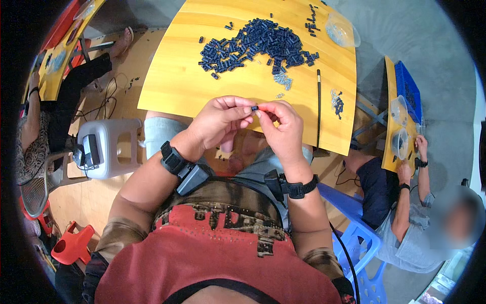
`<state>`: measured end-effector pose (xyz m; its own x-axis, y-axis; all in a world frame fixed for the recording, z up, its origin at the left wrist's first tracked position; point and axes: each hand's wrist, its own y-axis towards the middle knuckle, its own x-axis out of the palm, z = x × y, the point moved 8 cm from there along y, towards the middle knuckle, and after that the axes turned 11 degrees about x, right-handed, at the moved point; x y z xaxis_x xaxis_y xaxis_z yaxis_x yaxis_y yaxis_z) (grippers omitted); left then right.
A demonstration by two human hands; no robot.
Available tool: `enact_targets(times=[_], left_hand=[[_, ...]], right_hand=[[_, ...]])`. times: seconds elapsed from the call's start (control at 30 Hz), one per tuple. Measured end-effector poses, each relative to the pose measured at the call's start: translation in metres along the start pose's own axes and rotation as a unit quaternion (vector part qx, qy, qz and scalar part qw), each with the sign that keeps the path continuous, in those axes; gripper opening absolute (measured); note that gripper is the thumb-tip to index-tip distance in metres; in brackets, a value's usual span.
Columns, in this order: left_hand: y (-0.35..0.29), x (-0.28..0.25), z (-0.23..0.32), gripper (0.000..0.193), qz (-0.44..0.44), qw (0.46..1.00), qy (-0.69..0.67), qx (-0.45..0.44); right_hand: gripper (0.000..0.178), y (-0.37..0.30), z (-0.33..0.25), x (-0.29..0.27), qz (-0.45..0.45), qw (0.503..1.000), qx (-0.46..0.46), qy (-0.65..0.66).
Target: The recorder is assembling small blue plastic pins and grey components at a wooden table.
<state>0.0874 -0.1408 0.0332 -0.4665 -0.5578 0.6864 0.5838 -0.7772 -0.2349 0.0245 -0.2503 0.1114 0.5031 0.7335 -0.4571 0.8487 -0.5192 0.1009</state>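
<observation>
Just over the near edge of the yellow wood-grain table [174, 66], my left hand [223, 119] and my right hand [281, 121] meet fingertip to fingertip. Between them is a small black plastic part [254, 108], pinched by thumb and forefinger on both sides. Its details are too small to make out. Beyond my hands lies a large heap of similar black parts [263, 45]. A little pile of small silvery pieces [283, 81] sits at the heap's near side.
To the right lie a thin black rod [319, 106] and a small cluster of black and silvery pieces [337, 104]. A clear plastic bowl [341, 30] stands at the far right corner. People work at side tables; a blue bin [407, 91] is on the right one. A grey stool [109, 147] stands left.
</observation>
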Motion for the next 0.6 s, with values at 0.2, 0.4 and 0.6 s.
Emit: enact_targets(times=[0.2,0.4,0.6], left_hand=[[0.000,0.001,-0.001,0.015,-0.001,0.999,0.043,-0.004],[0.001,0.000,-0.001,0.014,0.000,1.000,0.000,0.007],[0.002,-0.005,0.000,0.014,0.018,1.000,0.004,-0.003]], right_hand=[[0.009,-0.001,-0.003,0.000,0.002,1.000,0.007,-0.002],[0.015,-0.003,-0.010,0.005,-0.011,1.000,0.001,-0.016],[0.022,-0.005,-0.016,0.014,-0.012,0.991,-0.081,-0.103]])
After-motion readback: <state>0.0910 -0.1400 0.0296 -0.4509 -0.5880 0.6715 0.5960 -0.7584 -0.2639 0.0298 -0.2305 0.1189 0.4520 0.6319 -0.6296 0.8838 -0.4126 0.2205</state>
